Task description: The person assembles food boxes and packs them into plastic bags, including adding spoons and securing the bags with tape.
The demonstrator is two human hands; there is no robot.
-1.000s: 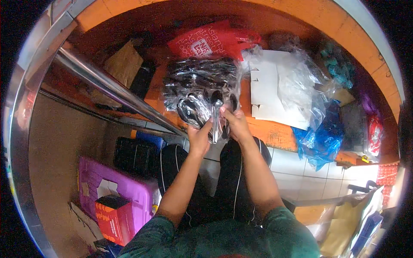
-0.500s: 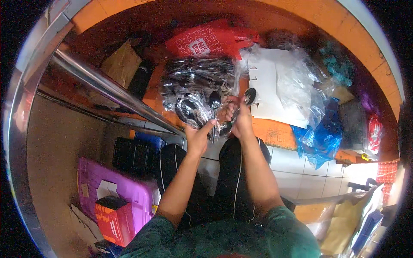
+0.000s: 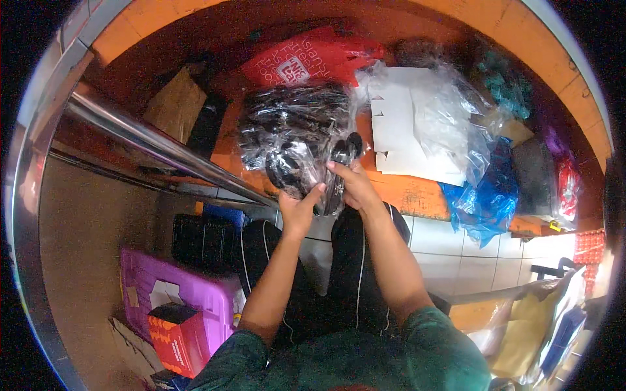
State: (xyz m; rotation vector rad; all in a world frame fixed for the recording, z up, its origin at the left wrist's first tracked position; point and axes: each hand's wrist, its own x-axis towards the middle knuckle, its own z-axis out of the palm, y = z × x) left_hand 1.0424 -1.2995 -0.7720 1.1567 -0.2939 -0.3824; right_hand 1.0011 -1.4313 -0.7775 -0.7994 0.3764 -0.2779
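Note:
Near the shelf's front edge, my left hand [image 3: 298, 212] is closed on a bundle of black plastic spoons [image 3: 282, 168] in clear plastic, thumb on top. Close beside it, my right hand [image 3: 355, 188] is closed round more black spoons [image 3: 352, 143], thumb across their handles. Their bowls point away from me. The two bunches meet between my hands, and glare on the plastic hides where one ends. Just beyond lies a large clear bag [image 3: 297, 107] with several dark pieces inside.
A red printed bag [image 3: 280, 58] lies at the back of the orange shelf [image 3: 411, 195]. White card sheets [image 3: 394, 124], clear plastic and a blue bag [image 3: 486, 208] are to the right. A metal pole [image 3: 150, 140] slants past on the left, above a purple crate [image 3: 215, 293].
My right hand has moved left with its spoons, bringing them against the bundle in my left hand. My left hand has hardly moved.

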